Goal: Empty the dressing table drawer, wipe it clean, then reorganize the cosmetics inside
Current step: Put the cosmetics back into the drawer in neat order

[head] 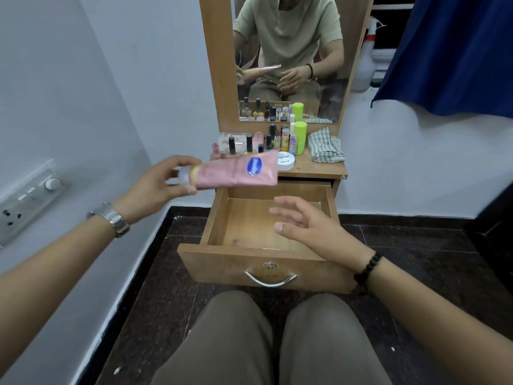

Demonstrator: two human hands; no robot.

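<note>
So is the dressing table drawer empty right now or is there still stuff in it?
Empty. The drawer is pulled open and only its bare wooden bottom shows; the right hand hovers open over it.

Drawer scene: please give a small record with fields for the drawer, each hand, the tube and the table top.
drawer: pulled out, nothing inside
left hand: holds the pink tube at its cap end
pink tube: lying level in the air, above the drawer's back left corner
right hand: open, holds nothing, over the drawer
table top: small bottles, white jar, checked cloth
</note>
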